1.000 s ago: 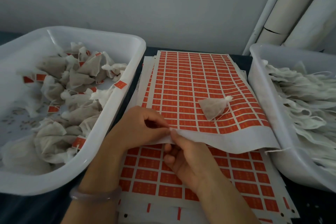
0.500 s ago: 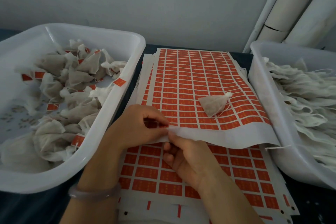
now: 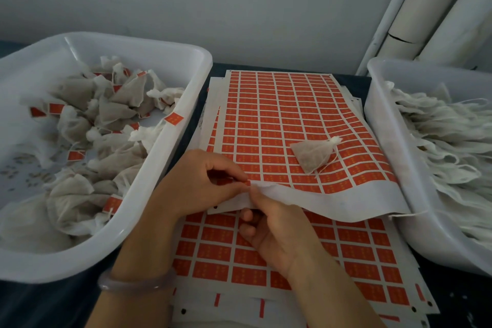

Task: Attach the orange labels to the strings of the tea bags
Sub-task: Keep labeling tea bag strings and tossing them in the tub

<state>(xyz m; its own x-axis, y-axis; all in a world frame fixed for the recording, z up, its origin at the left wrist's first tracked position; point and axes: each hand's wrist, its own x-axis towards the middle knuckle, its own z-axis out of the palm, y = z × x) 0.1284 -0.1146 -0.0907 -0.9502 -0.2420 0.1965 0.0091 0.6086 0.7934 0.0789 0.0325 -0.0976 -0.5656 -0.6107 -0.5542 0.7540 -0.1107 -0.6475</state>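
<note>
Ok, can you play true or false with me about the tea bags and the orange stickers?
1. One tea bag lies alone on the top sticker sheet. True.
2. The left tub holds bags that already have orange labels. True.
3. The right tub is full of orange stickers. False: it holds a pile of white bags with no labels showing.
4. Both hands work at the sheet's near edge, left hand and right hand. True.
5. The right hand is holding the lone tea bag. False: the bag lies untouched, away from both hands.
</note>
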